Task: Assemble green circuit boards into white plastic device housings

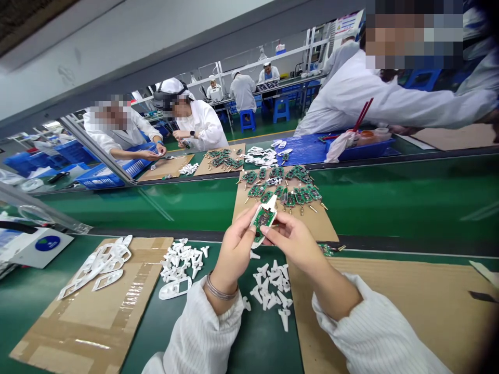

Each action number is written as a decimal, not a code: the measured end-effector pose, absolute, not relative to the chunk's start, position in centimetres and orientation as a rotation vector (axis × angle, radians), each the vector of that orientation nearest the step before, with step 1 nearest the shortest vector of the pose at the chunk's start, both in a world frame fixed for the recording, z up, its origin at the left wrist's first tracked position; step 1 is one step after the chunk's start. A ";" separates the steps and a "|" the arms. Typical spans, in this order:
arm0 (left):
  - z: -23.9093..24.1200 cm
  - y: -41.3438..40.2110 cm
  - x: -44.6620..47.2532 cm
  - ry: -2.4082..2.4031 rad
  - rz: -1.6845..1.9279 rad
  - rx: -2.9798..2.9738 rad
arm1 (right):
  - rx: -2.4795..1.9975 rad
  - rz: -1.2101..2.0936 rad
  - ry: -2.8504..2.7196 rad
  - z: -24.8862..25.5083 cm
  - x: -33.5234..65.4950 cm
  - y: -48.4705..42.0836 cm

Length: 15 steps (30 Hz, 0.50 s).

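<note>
My left hand (234, 249) grips a white plastic shell (259, 236) with a green circuit board (264, 221) seated in it. My right hand (292, 241) pinches the shell's right side with its fingertips. Several more boards with metal pins lie on a cardboard sheet (315, 223) just beyond my hands. Below my wrists, small white plastic pieces (271, 291) are scattered on the green bench (228, 332). Another pile of them (181, 262) lies to the left, and white plastic frames (95, 265) rest on a taped cardboard sheet (89, 332).
A green conveyor belt (390, 197) runs across beyond the bench. A cardboard sheet (390, 296) covers the bench at right. Co-workers in white coats (198, 117) sit across the line, one reaching over a blue tray (366, 148). A white box (35, 244) stands at far left.
</note>
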<state>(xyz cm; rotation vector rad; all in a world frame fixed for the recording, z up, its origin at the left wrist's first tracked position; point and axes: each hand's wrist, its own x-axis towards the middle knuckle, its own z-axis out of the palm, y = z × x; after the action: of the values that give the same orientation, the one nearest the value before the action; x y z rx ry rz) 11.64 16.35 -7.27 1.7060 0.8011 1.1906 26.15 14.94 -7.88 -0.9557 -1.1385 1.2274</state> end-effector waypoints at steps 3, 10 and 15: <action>-6.9 16.2 11.7 0.810 1.167 1.783 | -1.013 1.210 -1.087 -7.5 26.0 14.7; -6.1 15.2 12.0 0.789 1.140 1.936 | -0.934 1.148 -0.996 -6.6 26.0 14.3; -5.3 14.3 11.8 0.745 1.269 1.966 | -0.804 1.129 -1.000 -6.7 26.2 13.8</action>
<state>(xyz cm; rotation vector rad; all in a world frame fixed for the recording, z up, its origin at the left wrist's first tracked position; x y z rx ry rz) 11.83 14.29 -5.28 1.9664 0.7453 1.2693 26.23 13.76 -6.73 -0.8042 -0.9996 1.1292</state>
